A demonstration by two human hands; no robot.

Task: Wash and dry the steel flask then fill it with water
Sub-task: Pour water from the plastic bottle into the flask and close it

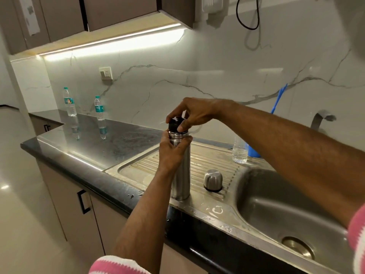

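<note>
Flask [182,175] stands upright on the ribbed steel drainboard [213,161] to the left of the sink [276,210], near the front edge of the dark surface [110,141]. From the head view, the left hand [173,153] wraps round the flask's upper body just under the neck, fingers curled firmly on the steel to hold it steady. The right hand [194,113] comes in from the right and sits on top, its fingers and thumb pinching the black stopper [175,124] at the flask's mouth. The steel cup lid [213,179] rests upside down on the drainboard just right of the flask, apart from it.

Further right, a clear glass [240,151] stands at the far edge of the drainboard beside a blue holder [252,151], with a blue brush handle [279,97] leaning on the wall behind. The tap [322,117] curves over the far side of the sink. Two plastic water bottles [69,101] stand well away at the far left of the surface.

The step in hand looks like working the stopper on the neck; whether it is going on or coming off cannot be told from this moment alone. Water drops on the sink's near rim hint that washing may be under way. The next move calls for a steady left grip while the right turns the stopper, keeping the flask from tipping on the ridges.
</note>
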